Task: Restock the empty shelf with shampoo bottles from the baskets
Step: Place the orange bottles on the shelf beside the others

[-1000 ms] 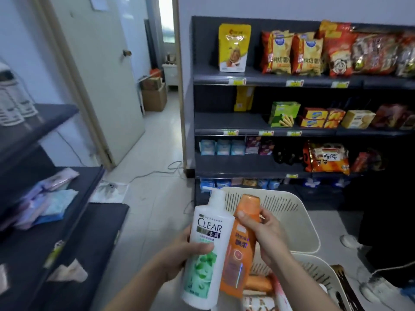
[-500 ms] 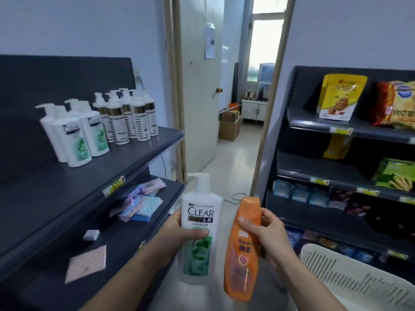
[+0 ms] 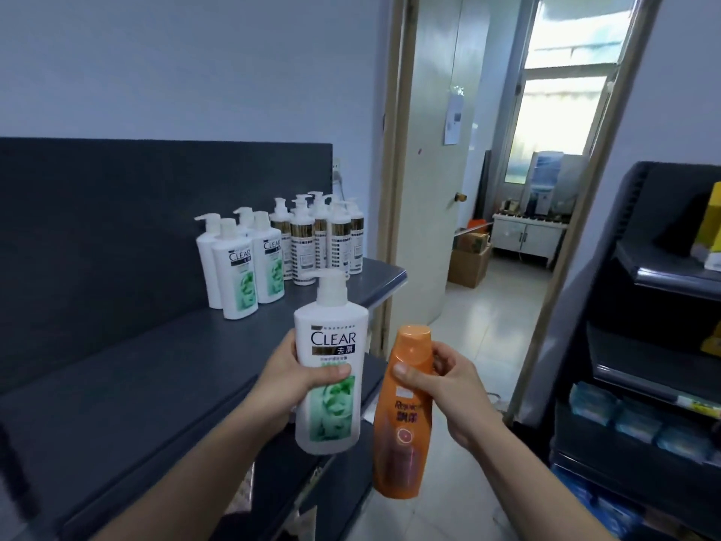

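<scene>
My left hand grips a white pump bottle with a green label, held upright over the front edge of the dark top shelf. My right hand holds an orange shampoo bottle by its upper part, just right of the white one and off the shelf. At the shelf's far end stand several white and green pump bottles and, behind them, several white bottles with gold bands. The baskets are out of view.
A dark lower shelf juts out below my hands. A second dark rack with blue packs stands on the right. Between them a tiled aisle leads to an open door and a room with cardboard boxes.
My view has swung left and up from the baskets and snack rack to the top shelf. Both hands have carried their bottles along, now closer to the shelf's stocked end.
</scene>
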Demonstrator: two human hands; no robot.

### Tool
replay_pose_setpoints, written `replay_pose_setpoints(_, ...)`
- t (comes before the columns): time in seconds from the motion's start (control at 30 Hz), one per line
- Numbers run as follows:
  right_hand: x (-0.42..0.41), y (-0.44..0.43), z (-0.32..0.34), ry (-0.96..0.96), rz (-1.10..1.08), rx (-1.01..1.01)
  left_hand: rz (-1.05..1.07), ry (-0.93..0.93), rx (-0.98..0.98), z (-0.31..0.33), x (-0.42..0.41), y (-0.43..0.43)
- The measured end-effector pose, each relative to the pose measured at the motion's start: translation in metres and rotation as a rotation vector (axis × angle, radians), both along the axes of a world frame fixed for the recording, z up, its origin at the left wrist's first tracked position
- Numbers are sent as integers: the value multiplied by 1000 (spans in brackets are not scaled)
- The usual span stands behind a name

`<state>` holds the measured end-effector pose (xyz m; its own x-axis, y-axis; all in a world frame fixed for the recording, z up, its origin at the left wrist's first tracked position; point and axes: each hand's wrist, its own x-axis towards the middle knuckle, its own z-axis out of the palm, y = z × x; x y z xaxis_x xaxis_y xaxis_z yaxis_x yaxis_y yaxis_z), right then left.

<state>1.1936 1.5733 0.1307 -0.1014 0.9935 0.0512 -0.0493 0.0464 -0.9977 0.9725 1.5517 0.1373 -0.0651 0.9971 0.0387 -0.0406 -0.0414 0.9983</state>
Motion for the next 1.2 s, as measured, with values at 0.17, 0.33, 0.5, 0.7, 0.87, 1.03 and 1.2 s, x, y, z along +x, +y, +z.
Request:
replay_pose_setpoints(0.17, -32, 37, 11, 3, 66, 22, 97, -41, 8, 9, -28, 31)
replay_pose_setpoints(0.33, -54, 84, 16, 2, 127, 49, 237, -18, 54, 19, -44, 68)
replay_pose_setpoints(0.5, -70, 138, 20, 24, 235, 67, 367, -28, 59, 14, -60, 120)
replay_pose_setpoints(0.7, -84, 205, 27, -7, 401, 77, 521, -15, 47, 13, -66, 179)
replay_pose_setpoints(0.87, -86, 247, 29, -29, 526, 86, 640, 27, 39, 9, -67, 217)
replay_pose_setpoints(1.03, -92, 271, 25, -77, 587, 103, 711, 76, 26, 5, -72, 243)
replay_pose_setpoints(1.2, -98, 289, 21, -84, 607, 90, 744, 126, -13, -6, -84, 266)
